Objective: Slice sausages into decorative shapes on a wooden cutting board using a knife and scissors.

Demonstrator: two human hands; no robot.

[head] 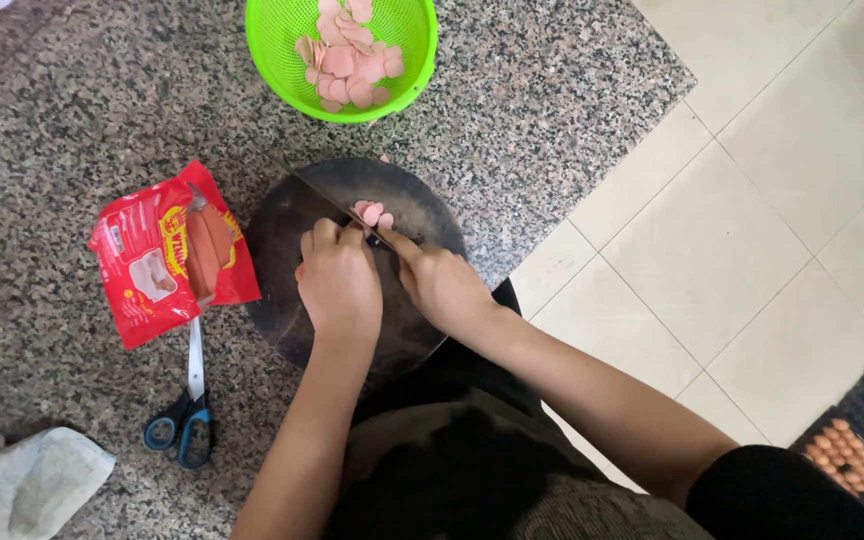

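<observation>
At the far left a pale cloth (27,480) lies crumpled on the speckled granite bench (52,110). Just right of it sit scissors (187,410) with blue and black handles, their blade tip tucked under a torn red sausage packet (167,255) that still shows sausages inside. Next comes a dark round cutting board (297,215), set near the bench edge. The left hand (339,280) is curled over the board, fingertips bent down and pressing on the sausage, of which only the cut end shows past the fingers. A few pink sausage slices (372,213) lie on the board just beyond those fingertips. The knife (327,200) runs slantwise across the board, its blade passing right beside the slices. The right hand (442,285) is clenched around the knife handle, forefinger stretched along it. Above the board, apart from it, stands a bright green colander (272,40) holding a heap of pink slices. To the right, cream floor tiles (752,220) spread out, with a tray of brown eggs (842,455) at the lower right corner.
</observation>
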